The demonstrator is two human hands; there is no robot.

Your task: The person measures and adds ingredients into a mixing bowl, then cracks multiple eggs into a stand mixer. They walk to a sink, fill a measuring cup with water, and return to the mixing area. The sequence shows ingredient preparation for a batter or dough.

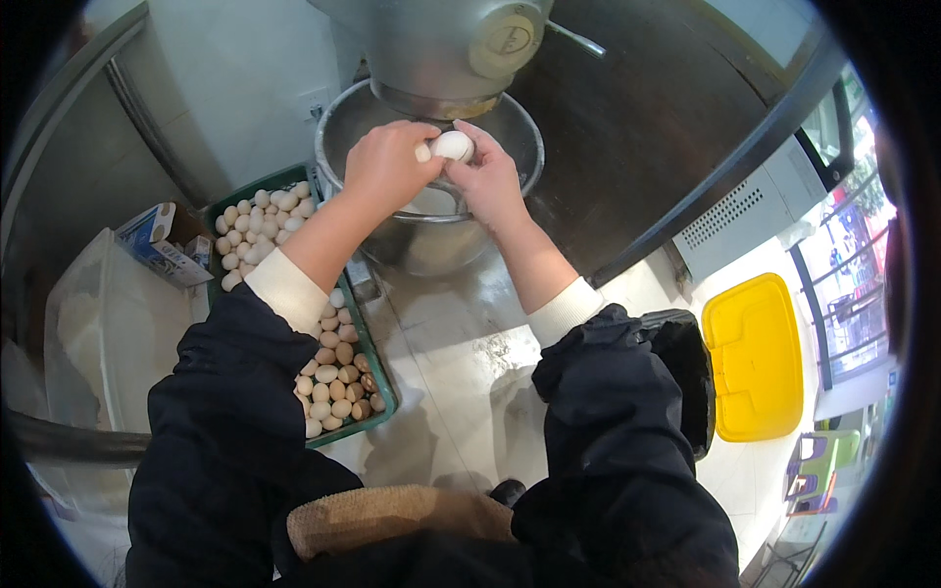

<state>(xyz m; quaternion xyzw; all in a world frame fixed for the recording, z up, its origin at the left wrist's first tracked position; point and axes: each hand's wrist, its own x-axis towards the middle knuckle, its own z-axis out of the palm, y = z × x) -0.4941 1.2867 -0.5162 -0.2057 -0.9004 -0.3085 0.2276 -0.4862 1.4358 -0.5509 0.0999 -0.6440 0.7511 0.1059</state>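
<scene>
Over the steel mixing bowl (434,246) my two hands meet at a white egg (453,146). My right hand (491,176) has its fingers and thumb around the egg's right side. My left hand (390,165) grips it from the left with its fingertips. A small pale patch shows between the left fingers; I cannot tell whether it is shell. Some pale content is visible low in the bowl, but the hands hide much of it. Above the bowl hangs the metal head of a stand mixer (441,51). Many eggs (338,382) fill a green plastic crate (386,408) left of the bowl.
A blue and white carton (158,242) and a translucent plastic bin (125,323) stand at the left. On the right are a black bin (698,397) and a yellow lid (761,360). A dark panel (625,132) with a metal frame bounds the bowl's right side.
</scene>
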